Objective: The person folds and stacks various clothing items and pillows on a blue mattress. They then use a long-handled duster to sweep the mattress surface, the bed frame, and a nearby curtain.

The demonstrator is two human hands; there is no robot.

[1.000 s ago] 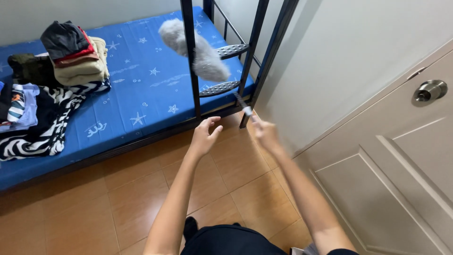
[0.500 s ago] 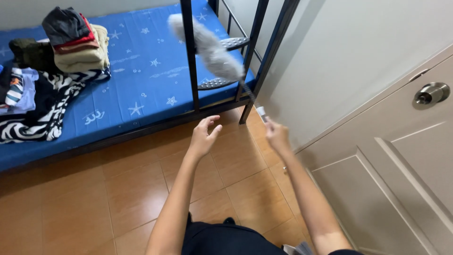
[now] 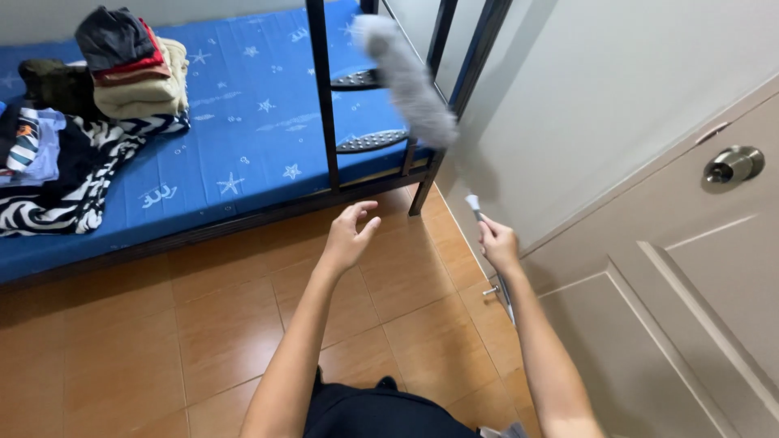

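Note:
My right hand is closed around the thin handle of a duster, and the handle's lower end runs down along my forearm. The fluffy grey duster head is blurred in the air above, in front of the black bunk-bed ladder steps and near the bed's corner post. My left hand hovers over the floor with fingers spread, holding nothing, a short way left of the right hand.
A blue star-print mattress lies on a low black bed frame with an upright post. Folded clothes and a zebra-striped cloth lie on it. A beige door with a metal knob stands at the right. Orange floor tiles lie below.
The duster head has swung rightward from the ladder toward the bed's corner post. My right hand has shifted right, closer to the door. The left hand stays open.

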